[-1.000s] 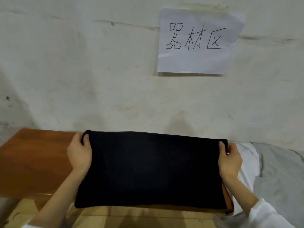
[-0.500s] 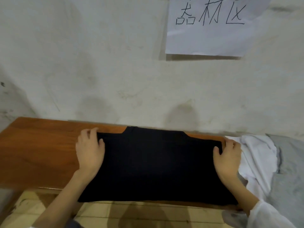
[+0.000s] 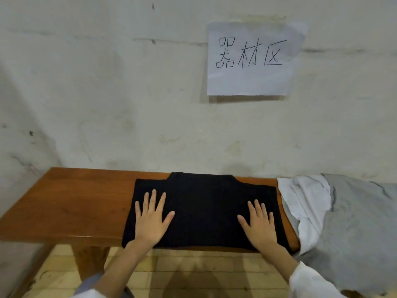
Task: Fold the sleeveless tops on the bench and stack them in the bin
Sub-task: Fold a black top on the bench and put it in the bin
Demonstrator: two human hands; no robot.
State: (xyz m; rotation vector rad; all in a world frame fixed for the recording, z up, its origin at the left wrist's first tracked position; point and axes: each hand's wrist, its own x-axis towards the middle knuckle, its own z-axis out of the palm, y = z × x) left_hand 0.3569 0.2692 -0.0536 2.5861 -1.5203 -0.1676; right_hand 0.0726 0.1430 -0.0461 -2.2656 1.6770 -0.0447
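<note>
white paper sheet (image 3: 253, 61) taped on the wall (image 3: 107, 93) — handwritten black characters, 器材区

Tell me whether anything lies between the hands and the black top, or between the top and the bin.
Nothing: left hand and right hand rest flat on the black top on the bench. No bin is in view, so that path cannot be judged. A white garment and a grey garment lie beside its right edge.

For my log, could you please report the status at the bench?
Left hand, right hand flat, pressing black top. Folded on wooden bench. White garment, grey garment heaped at right.
</note>
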